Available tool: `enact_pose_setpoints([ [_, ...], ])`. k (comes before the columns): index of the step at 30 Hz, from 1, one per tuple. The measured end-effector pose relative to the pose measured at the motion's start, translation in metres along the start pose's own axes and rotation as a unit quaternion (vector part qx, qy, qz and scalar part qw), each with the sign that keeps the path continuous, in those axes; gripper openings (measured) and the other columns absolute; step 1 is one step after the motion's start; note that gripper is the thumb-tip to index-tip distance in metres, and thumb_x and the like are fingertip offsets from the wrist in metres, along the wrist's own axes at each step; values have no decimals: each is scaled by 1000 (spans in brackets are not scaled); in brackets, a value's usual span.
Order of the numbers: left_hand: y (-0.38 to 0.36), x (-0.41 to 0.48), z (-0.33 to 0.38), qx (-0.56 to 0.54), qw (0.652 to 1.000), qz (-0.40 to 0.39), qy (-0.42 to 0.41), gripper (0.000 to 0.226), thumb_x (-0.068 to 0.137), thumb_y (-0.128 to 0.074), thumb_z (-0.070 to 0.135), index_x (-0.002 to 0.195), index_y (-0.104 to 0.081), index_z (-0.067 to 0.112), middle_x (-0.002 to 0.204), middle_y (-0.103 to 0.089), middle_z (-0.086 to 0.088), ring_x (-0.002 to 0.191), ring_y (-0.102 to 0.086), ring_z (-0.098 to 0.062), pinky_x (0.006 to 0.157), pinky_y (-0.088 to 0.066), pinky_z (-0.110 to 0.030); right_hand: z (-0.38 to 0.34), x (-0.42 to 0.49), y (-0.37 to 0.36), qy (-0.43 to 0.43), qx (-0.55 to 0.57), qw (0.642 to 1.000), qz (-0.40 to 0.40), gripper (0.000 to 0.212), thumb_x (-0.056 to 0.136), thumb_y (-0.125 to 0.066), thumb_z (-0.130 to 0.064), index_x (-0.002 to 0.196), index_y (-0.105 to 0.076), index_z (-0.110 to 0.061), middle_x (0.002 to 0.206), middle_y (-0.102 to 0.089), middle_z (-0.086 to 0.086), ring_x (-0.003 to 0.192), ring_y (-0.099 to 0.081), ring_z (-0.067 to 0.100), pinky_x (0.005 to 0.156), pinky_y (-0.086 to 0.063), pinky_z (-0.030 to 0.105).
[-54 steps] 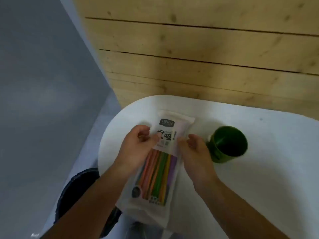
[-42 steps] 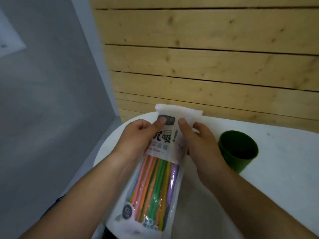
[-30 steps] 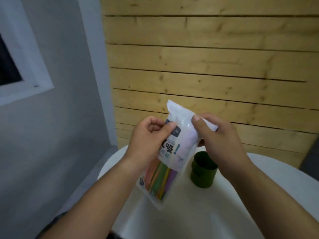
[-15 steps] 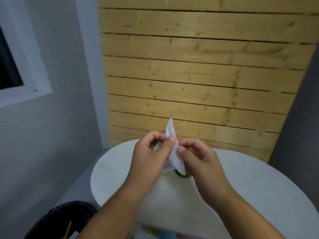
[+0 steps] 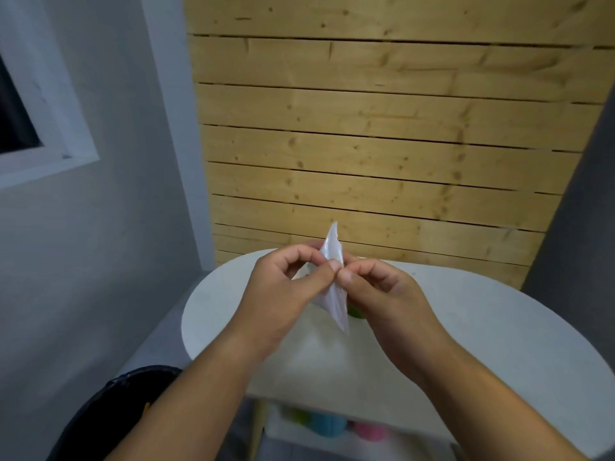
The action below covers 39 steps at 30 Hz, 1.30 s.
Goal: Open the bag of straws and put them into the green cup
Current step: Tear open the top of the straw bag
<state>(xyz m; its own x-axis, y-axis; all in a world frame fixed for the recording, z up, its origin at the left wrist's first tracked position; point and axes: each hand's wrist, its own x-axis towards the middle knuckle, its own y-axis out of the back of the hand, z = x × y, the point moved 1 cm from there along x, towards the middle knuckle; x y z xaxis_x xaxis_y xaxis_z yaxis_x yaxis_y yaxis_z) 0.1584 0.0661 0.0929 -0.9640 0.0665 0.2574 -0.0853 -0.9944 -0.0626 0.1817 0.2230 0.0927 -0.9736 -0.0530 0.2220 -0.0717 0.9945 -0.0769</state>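
I hold the straw bag [image 5: 334, 287] up over the white round table [image 5: 466, 327], seen edge-on so only its white top shows; the straws inside are hidden. My left hand [image 5: 286, 287] pinches the bag's top from the left. My right hand [image 5: 382, 294] pinches it from the right, thumb tips nearly meeting. Only a green sliver of the green cup [image 5: 355, 312] peeks out behind the bag and my right hand.
A wooden plank wall [image 5: 366, 144] rises behind the table. A black bin [image 5: 109, 417] stands on the floor at lower left. Below the table's front edge several coloured cups [image 5: 329, 425] sit on a shelf. A window frame [image 5: 50, 128] is on the left wall.
The bag was lifted off the table and turned edge-on. Both hands moved up to its top and pinch it close together. The view tilted upward; the cup became hidden behind the hands.
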Motion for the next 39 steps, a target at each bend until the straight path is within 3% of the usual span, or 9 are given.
enact_pose_setpoints([
  [4,2,0,-1,14,1000,0,-2,4,82,-79,22,79,-78,21,121,-77,9,117,-71,-14,97,-58,-35,3,2,-1,-11,-4,1000,-3,12,88,-70,-24,87,-78,-15,122,-73,-3,118,-65,25,98,-53,44],
  [7,4,-3,-1,41,999,-1,-5,12,90,-75,11,81,-79,18,121,-76,11,118,-70,-12,96,-59,-32,5,2,-2,-19,-1,1000,-8,13,92,-67,-20,89,-78,-12,123,-72,-2,115,-66,26,94,-53,41],
  [18,3,-6,1,19,1000,11,-5,9,91,-76,16,87,-84,16,123,-78,6,122,-69,-10,102,-56,-31,2,2,-6,-3,-22,1000,2,18,94,-65,-16,88,-78,-5,123,-73,-5,118,-66,20,106,-47,51],
  [23,-2,-10,7,68,997,16,-17,13,95,-72,17,87,-82,19,128,-74,13,125,-65,-3,80,-52,-5,2,0,-7,1,-27,999,34,17,92,-66,-14,84,-79,-6,121,-73,-7,112,-68,18,96,-54,45],
  [29,-8,-14,10,102,994,9,-28,14,99,-69,15,88,-77,13,134,-64,15,135,-52,0,74,-41,8,7,-1,-13,-11,-43,995,94,16,89,-70,-21,78,-79,-14,125,-69,-12,119,-63,17,93,-57,44],
  [32,-6,-13,10,106,994,15,-30,15,99,-69,16,85,-77,16,127,-66,21,138,-51,-1,76,-40,9,4,-1,-10,-17,-40,991,124,19,91,-67,-17,76,-78,-13,118,-72,-13,107,-69,13,84,-60,34],
  [35,4,-10,8,102,994,31,-21,18,97,-71,19,80,-77,18,126,-71,23,135,-55,-4,85,-52,-2,-1,3,2,-19,-5,986,165,19,94,-64,-13,76,-72,-12,98,-78,-2,88,-74,17,64,-57,22],
  [37,5,-9,6,106,994,37,-14,17,95,-74,18,78,-77,18,128,-73,18,131,-59,-7,77,-52,-2,-2,4,3,6,-46,984,170,15,94,-64,-13,80,-68,-14,81,-76,-2,80,-74,16,61,-56,22],
  [39,1,-9,5,115,993,36,-14,13,92,-76,17,79,-78,16,125,-74,17,129,-61,-4,78,-49,0,-1,3,-1,46,-110,982,145,5,94,-65,-14,91,-68,-16,84,-76,-5,81,-74,9,64,-57,20],
])
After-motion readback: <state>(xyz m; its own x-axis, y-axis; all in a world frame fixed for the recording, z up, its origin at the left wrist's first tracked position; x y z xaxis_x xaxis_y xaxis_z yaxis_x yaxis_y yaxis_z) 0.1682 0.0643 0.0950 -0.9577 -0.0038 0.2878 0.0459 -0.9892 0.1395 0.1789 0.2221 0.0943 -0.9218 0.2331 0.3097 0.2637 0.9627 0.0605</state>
